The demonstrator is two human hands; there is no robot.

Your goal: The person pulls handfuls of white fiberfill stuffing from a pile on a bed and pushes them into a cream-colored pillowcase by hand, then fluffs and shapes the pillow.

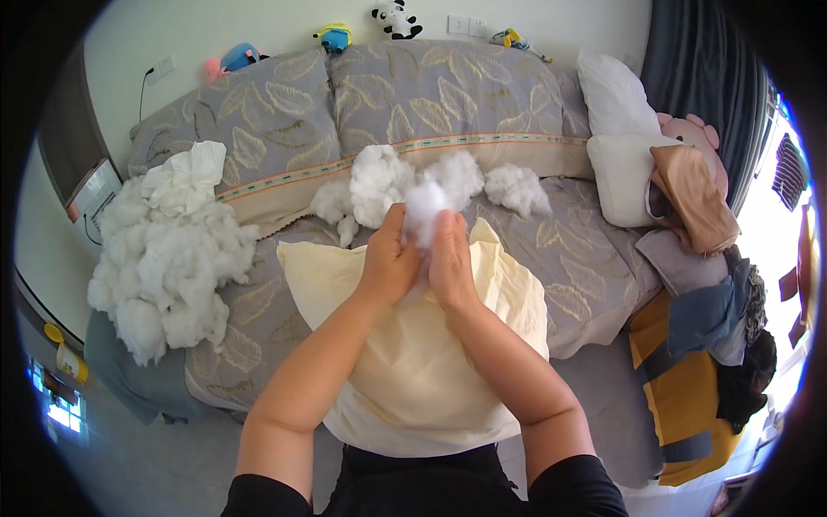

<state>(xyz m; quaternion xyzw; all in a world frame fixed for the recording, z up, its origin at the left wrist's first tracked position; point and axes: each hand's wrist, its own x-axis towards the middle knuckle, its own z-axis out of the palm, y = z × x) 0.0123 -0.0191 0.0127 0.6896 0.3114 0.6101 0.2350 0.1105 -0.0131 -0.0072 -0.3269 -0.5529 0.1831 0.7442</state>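
Observation:
Between my two hands is a tuft of white fibre stuffing [424, 207], held up over a cream fabric cover [405, 379] that is spread across my lap. My left hand [389, 258] closes on the tuft from one side, thumb inward. From the other side my right hand [451, 258] presses against it with its fingers together. Just beyond, loose clumps of white stuffing [379, 183] lie on the sofa seat, with another clump [517, 189] a little to the right. A large heap of stuffing [164, 258] rests at the sofa's left end.
The grey leaf-patterned sofa [586, 258] fills the middle. White pillows [616, 121] and a brown cloth [693, 194] sit at its right end, beside piled clothes [715, 310] and a mustard cloth [680, 396]. Along the backrest top are small plush toys [394, 19].

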